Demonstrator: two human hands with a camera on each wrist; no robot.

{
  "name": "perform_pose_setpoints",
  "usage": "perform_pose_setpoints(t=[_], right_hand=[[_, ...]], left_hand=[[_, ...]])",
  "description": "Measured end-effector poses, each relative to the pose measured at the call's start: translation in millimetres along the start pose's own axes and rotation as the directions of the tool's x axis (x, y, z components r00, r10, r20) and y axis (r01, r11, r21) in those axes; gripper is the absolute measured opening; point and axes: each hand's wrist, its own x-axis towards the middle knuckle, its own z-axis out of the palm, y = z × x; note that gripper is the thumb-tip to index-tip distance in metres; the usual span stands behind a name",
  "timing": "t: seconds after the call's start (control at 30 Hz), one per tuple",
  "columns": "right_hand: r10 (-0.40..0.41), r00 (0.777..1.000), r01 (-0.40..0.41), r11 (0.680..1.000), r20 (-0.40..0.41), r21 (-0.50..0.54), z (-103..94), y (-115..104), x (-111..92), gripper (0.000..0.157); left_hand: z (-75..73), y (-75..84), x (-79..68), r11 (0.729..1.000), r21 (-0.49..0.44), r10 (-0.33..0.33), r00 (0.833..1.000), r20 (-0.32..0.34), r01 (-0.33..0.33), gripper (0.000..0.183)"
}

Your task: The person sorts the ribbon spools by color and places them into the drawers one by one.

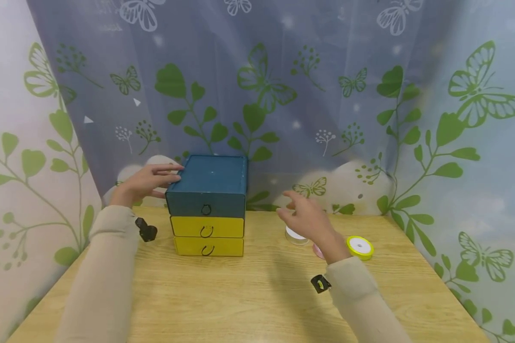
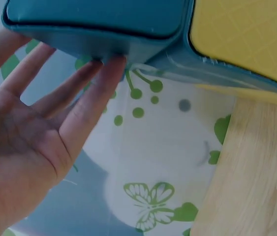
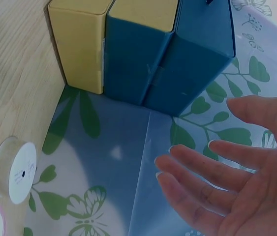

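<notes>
A stack of small drawers (image 1: 214, 174) stands on the table, with a blue top unit and two yellow drawer fronts (image 1: 223, 246) below, each with a dark ring pull (image 1: 206, 209). My left hand (image 1: 148, 183) is at the upper left side of the stack, fingers extended. In the left wrist view, its fingertips (image 2: 114, 64) are right at the blue unit's side wall. Over the table to the right of the stack, my right hand (image 1: 306, 216) hovers with loosely spread fingers and holds nothing. The right wrist view shows its palm (image 3: 256, 196) facing the stack's side across a gap.
Below and beside the right hand are ribbon spools: a white one (image 1: 297, 237), a partly hidden pink one (image 1: 318, 250) and a yellow-rimmed one (image 1: 360, 247). A leaf-and-butterfly patterned curtain (image 1: 317, 109) hangs behind the wooden table (image 1: 223, 295) and along both sides.
</notes>
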Motion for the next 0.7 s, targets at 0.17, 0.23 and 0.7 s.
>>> perform_pose_setpoints(t=[0.17,0.23,0.7], right_hand=[[-0.010,1.000,0.010,1.000,0.021,-0.004,3.8,-8,2,0.058],[-0.018,1.000,0.019,1.000,0.025,-0.010,6.4,-11,3,0.056],[-0.100,0.995,0.100,0.995,0.024,0.021,28.5,-38,11,0.036]], left_hand=[[-2.0,-1.8,-0.6,0.999,-0.041,0.000,1.000,0.022,0.001,0.068],[-2.1,-2.2,-0.9,0.999,-0.052,0.004,1.000,0.026,-0.003,0.068],[-1.8,-7.4,0.4,0.997,-0.057,0.059,0.998,0.030,-0.057,0.066]])
